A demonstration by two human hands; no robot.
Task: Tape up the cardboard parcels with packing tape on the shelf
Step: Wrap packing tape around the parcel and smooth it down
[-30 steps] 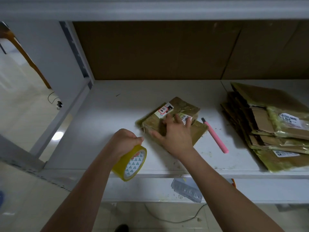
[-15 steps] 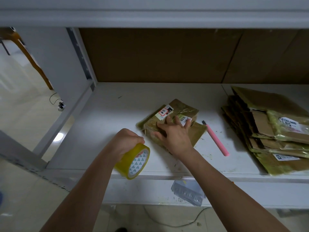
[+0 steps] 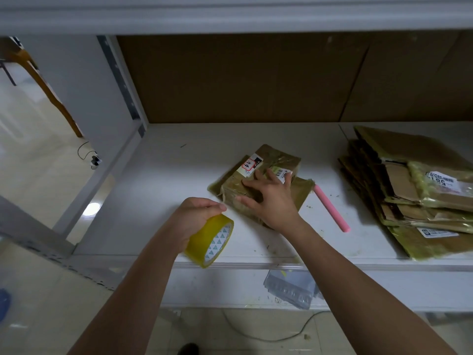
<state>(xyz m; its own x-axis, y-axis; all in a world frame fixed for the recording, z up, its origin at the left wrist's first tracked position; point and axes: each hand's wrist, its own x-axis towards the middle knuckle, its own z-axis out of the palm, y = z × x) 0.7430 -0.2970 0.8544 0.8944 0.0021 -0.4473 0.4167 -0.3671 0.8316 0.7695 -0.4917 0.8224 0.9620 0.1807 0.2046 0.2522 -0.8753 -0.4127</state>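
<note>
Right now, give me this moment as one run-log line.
left hand: gripping tape roll | right hand: flat on parcel | pink cutter: untouched on shelf

Left hand gripping yellow tape roll, right hand spread flat on parcel

right hand: fingers spread wider on parcel | left hand with tape roll: edged slightly toward parcel
</note>
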